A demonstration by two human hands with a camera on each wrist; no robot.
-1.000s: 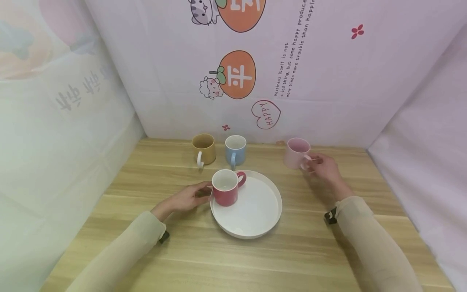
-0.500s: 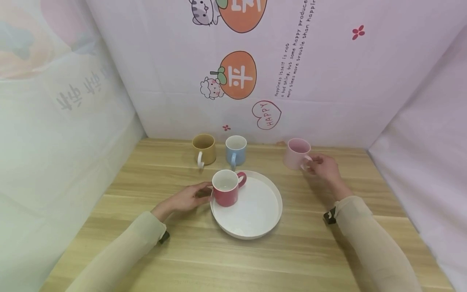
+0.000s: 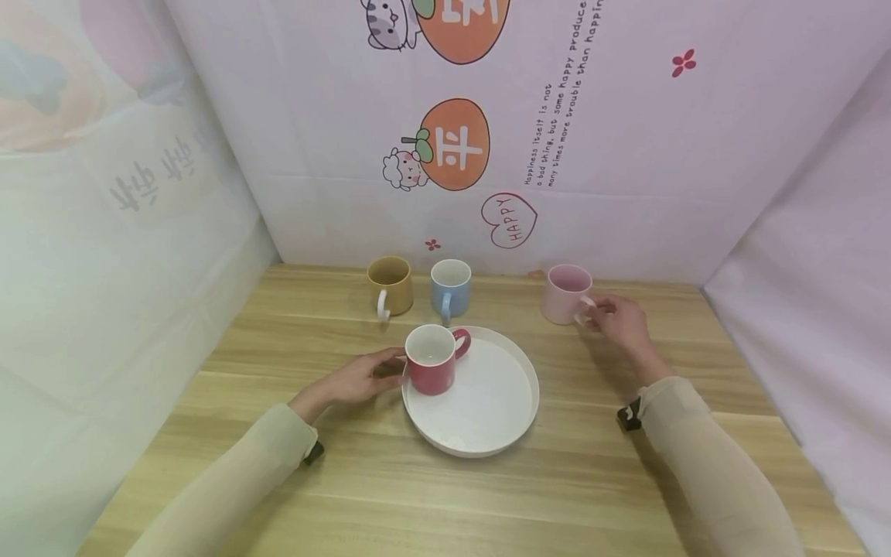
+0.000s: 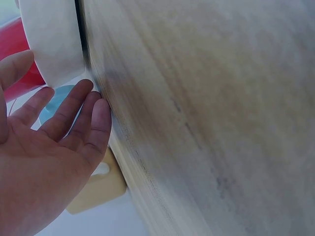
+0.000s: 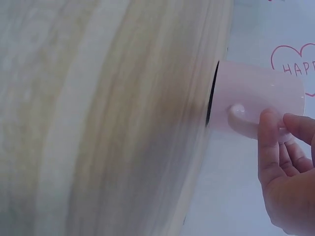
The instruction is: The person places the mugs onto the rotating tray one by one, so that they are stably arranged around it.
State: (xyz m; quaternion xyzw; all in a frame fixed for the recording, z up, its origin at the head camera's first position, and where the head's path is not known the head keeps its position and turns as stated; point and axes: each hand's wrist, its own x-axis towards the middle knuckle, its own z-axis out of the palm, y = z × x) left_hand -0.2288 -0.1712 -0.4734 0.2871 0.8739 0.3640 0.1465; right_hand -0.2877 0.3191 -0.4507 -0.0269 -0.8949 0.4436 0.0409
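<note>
A red mug (image 3: 431, 378) with a white inside stands upright on the left part of a round white tray (image 3: 487, 414), its handle towards the back right. Beside it, my left hand (image 3: 353, 377) reaches in with relaxed fingers at the tray's left edge. In the left wrist view its palm and loosely bent fingers (image 4: 61, 120) show, curled round nothing; whether a fingertip touches the red mug is unclear. At the back right, my right hand (image 3: 622, 321) pinches the handle of a pink mug (image 3: 559, 303) between thumb and fingers. The pink mug (image 5: 256, 93) stands upright on the table.
Behind the tray stand a mustard-yellow mug (image 3: 398, 298) with a white handle and a light blue mug (image 3: 455, 300). A printed white cloth (image 3: 334, 155) hangs behind the wooden table (image 3: 487, 510), and pale cloth walls enclose both sides.
</note>
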